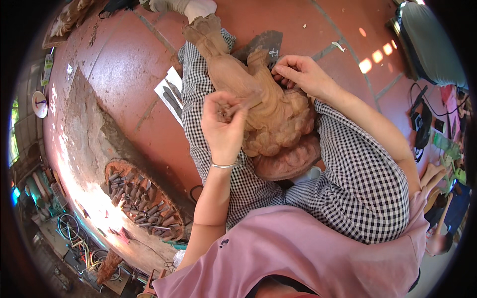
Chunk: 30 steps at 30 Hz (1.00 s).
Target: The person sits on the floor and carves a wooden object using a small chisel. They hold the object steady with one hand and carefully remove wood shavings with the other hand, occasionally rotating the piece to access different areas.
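Note:
A brown wood carving [278,119] with flowing ridges and rounded lumps rests between my checkered trouser legs. Over its left side, my left hand [224,121] is closed in a pinch, a silver bracelet on its wrist. A thin, flat brownish piece [252,100] shows by these fingertips, too smeared to name. At the carving's upper right, my right hand [294,73] has its fingers curled against the wood, the fingertips partly hidden. Beneath the carving sits a reddish-brown lumpy wooden part [290,160].
A hollowed wooden slab [107,129] at the left holds several carving tools [141,201]. Dark flat blades [173,99] lie on white paper beside my left leg. A dark board [271,39] is behind the carving. Another person's foot [201,9] is at the top.

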### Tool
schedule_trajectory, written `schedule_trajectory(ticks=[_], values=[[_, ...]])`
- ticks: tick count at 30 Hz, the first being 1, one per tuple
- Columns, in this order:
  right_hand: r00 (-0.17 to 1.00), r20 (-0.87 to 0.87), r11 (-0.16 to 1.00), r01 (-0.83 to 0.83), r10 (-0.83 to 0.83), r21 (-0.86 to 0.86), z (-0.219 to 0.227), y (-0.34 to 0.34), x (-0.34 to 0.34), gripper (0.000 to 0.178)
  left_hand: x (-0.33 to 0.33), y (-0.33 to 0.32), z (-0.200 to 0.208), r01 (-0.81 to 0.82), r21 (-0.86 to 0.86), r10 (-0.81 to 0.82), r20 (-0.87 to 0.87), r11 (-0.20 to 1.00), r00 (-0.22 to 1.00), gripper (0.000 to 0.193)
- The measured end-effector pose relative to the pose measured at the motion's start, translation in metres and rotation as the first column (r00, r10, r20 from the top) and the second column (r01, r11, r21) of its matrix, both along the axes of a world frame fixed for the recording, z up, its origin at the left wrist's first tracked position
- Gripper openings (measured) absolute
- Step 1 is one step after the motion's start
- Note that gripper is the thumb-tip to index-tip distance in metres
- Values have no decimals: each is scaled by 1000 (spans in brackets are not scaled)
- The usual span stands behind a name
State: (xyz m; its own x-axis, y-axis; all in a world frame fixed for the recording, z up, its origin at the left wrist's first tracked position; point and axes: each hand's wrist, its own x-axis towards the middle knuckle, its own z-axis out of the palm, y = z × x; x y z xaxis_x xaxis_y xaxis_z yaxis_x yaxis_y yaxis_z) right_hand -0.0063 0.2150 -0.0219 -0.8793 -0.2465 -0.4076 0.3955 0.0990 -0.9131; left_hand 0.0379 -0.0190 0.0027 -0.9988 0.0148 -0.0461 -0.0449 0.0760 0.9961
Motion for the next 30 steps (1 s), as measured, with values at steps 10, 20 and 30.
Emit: schedule_trajectory(ticks=[10, 20, 30], values=[[970, 13, 949, -241, 243, 202, -9, -6, 4, 44, -22, 15, 0, -83, -647, -325, -485, 758, 812, 18], [983, 12, 980, -182, 181, 75, -32, -10, 5, 61, -43, 14, 0, 102, -692, -523, -432, 715, 735, 20], [983, -10, 972, -181, 185, 150, -30, -8, 7, 56, -46, 26, -2, 98, -692, -503, -413, 716, 759, 20]])
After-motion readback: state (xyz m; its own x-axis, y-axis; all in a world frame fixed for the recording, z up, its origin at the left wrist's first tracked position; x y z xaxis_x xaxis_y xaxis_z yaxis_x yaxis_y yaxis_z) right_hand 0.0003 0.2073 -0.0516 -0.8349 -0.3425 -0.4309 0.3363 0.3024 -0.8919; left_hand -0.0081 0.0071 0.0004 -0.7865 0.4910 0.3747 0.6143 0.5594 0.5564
